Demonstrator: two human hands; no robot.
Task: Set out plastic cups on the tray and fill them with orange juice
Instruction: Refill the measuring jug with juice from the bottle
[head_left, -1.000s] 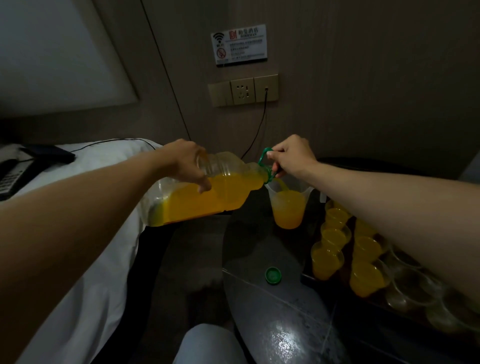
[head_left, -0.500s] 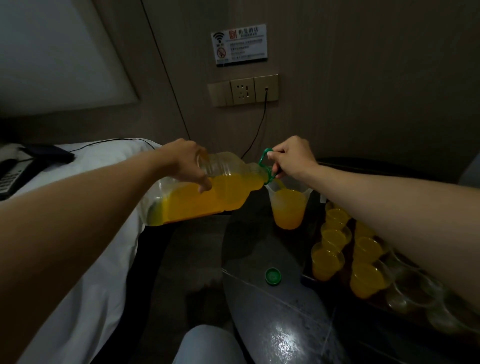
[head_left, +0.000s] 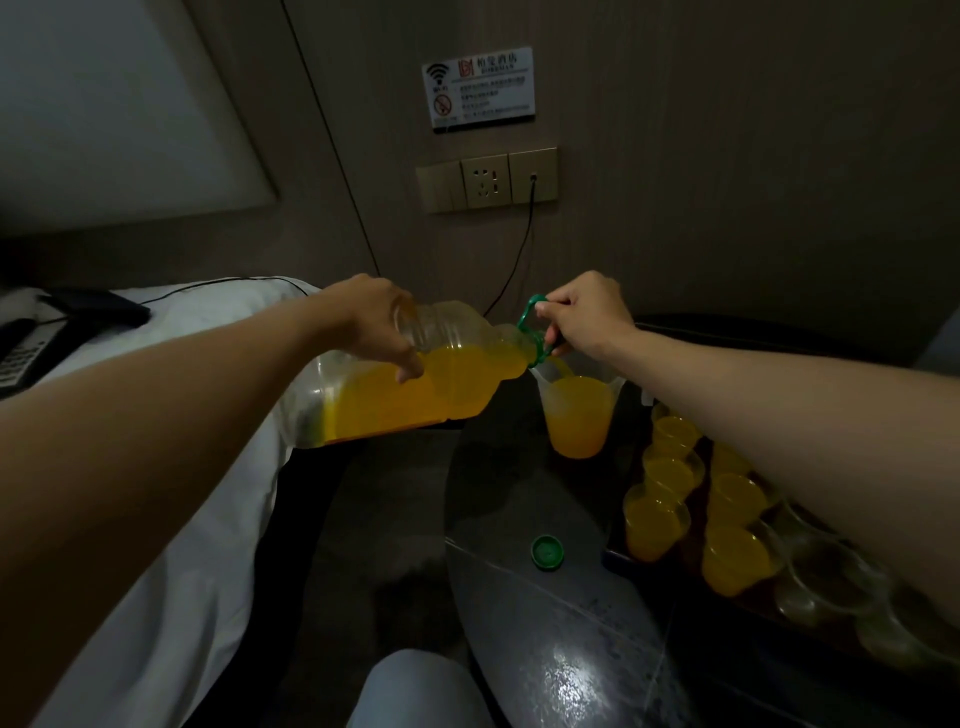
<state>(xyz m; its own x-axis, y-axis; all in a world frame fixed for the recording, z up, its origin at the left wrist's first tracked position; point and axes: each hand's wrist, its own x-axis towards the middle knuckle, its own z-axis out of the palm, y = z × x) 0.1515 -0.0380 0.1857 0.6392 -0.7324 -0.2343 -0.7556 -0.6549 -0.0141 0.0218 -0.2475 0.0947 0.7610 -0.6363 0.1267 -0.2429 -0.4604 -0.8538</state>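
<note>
A large clear bottle (head_left: 415, 384) of orange juice is tipped on its side, mouth to the right. My left hand (head_left: 374, 327) grips its body from above. My right hand (head_left: 582, 314) holds its green handle (head_left: 535, 322) at the neck. Juice runs from the mouth into a clear measuring jug (head_left: 579, 415), which stands on the dark table and is mostly full. On a dark tray (head_left: 618, 551) at the right stand several small plastic cups (head_left: 654, 519) filled with juice, and nearer me several empty clear cups (head_left: 826, 582). My right forearm hides part of the tray.
The green bottle cap (head_left: 547, 552) lies on the dark glossy table (head_left: 545, 649) left of the tray. A white bed (head_left: 171, 571) lies to the left with a telephone (head_left: 26, 353) beyond it. A wall socket (head_left: 485, 182) with a black cable hangs behind.
The bottle and both hands hold nearly the same pose. The juice level in the jug has risen slightly.
</note>
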